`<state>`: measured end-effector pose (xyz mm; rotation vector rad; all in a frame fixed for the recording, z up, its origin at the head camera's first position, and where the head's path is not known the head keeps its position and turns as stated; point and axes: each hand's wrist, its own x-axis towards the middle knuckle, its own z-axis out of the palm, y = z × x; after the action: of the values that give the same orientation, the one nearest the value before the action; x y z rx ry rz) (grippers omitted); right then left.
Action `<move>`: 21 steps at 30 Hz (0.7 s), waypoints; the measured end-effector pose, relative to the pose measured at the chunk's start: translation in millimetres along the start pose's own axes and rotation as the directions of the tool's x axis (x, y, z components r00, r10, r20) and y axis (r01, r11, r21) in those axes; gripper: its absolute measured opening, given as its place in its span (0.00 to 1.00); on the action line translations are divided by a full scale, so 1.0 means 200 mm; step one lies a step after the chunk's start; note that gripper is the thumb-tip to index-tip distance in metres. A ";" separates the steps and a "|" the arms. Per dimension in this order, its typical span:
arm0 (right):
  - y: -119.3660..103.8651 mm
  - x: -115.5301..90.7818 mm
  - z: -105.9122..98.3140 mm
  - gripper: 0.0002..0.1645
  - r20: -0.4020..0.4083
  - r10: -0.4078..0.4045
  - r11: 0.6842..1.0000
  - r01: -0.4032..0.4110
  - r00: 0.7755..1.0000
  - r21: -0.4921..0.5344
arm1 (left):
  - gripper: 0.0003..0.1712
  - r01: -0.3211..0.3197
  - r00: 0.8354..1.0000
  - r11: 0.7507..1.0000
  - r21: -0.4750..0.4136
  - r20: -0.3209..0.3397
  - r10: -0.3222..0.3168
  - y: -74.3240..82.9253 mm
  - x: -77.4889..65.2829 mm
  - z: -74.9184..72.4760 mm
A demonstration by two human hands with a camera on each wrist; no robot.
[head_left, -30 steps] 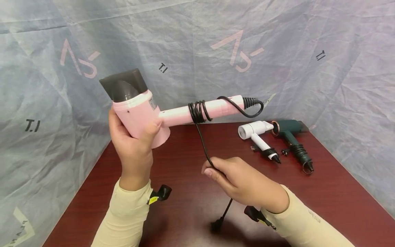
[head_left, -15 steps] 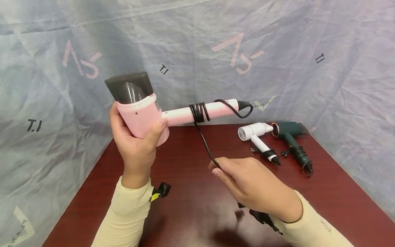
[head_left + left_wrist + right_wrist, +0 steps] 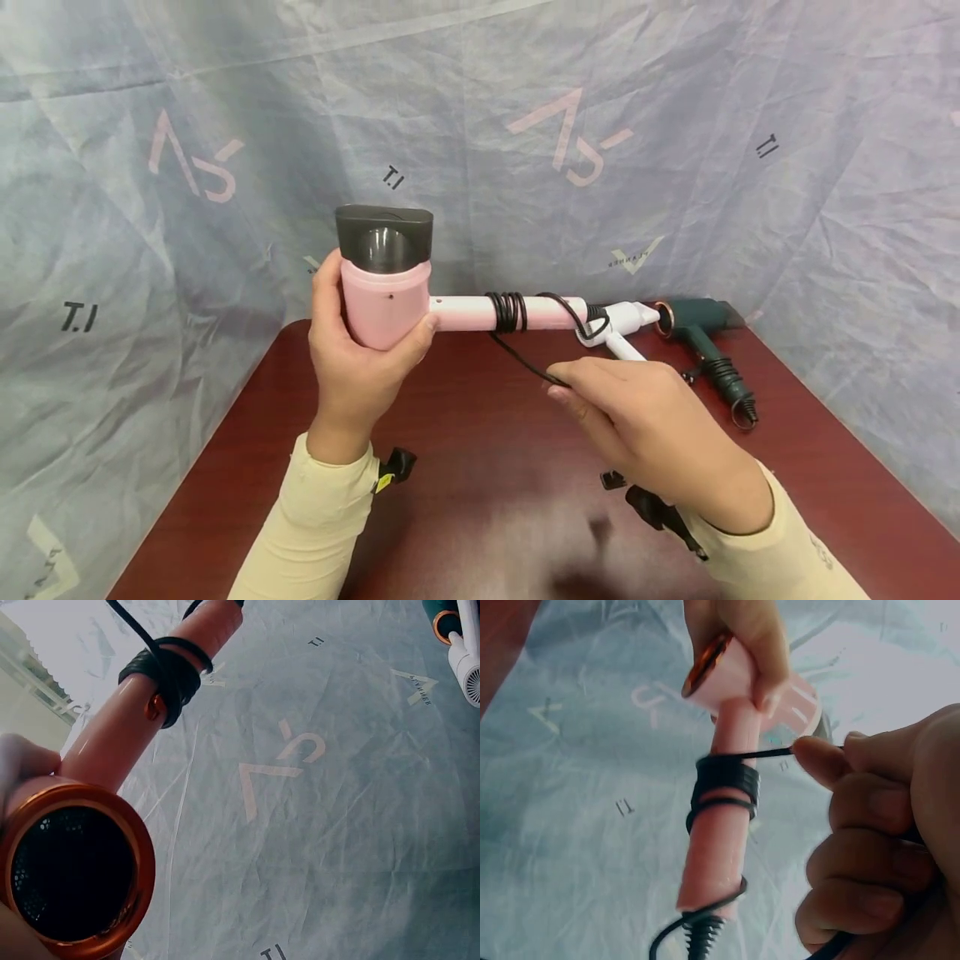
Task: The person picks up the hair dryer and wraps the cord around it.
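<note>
My left hand [image 3: 356, 367] grips the barrel of a pink hair dryer [image 3: 386, 312], holding it above the table. Its dark nozzle [image 3: 385, 237] points up, and the handle [image 3: 465, 314] extends level to the right. Several turns of black power cord [image 3: 507, 312] wrap that handle, and another stretch loops near its end. In the right wrist view, my right hand [image 3: 885, 817] pinches the cord between thumb and forefinger, with the other fingers curled around more of it. The stretch from the coil to the fingertips is taut. An orange-rimmed rear grille [image 3: 75, 874] shows in the left wrist view.
A white hair dryer [image 3: 622, 321] and a dark green hair dryer [image 3: 697, 321] lie at the back right of the reddish-brown table [image 3: 480, 467], the white one partly hidden by my right hand. A grey printed cloth [image 3: 480, 150] hangs behind.
The pink hair dryer has moved right and down, its handle turning level and its nozzle upright. My right hand, still pinching the cord, has shifted right and slightly up.
</note>
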<state>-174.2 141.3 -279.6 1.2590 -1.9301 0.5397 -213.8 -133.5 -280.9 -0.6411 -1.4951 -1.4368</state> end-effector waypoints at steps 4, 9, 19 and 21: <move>0.03 0.02 -0.02 0.17 -0.084 -0.029 1.000 0.028 0.996 -0.005 | 0.49 -0.019 0.999 1.000 0.020 0.050 0.018 0.01 0.00 0.00; 0.06 0.03 -0.03 0.17 -0.146 -0.044 0.999 0.040 0.988 -0.029 | 0.49 -0.039 0.992 0.998 0.042 0.124 0.034 0.02 -0.01 0.00; 0.12 0.03 -0.01 0.15 -0.169 -0.042 0.999 0.037 0.985 -0.031 | 0.48 -0.081 0.975 0.994 0.072 0.214 0.064 0.02 -0.02 -0.02; 0.13 0.04 0.00 0.13 -0.175 -0.039 0.999 0.036 0.984 -0.021 | 0.48 -0.090 0.972 0.993 0.076 0.226 0.071 0.02 -0.02 -0.02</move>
<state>-198.8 148.5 -272.2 1.1936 -1.7578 0.5926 -207.6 -135.6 -282.8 -0.8216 -1.6749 -1.2637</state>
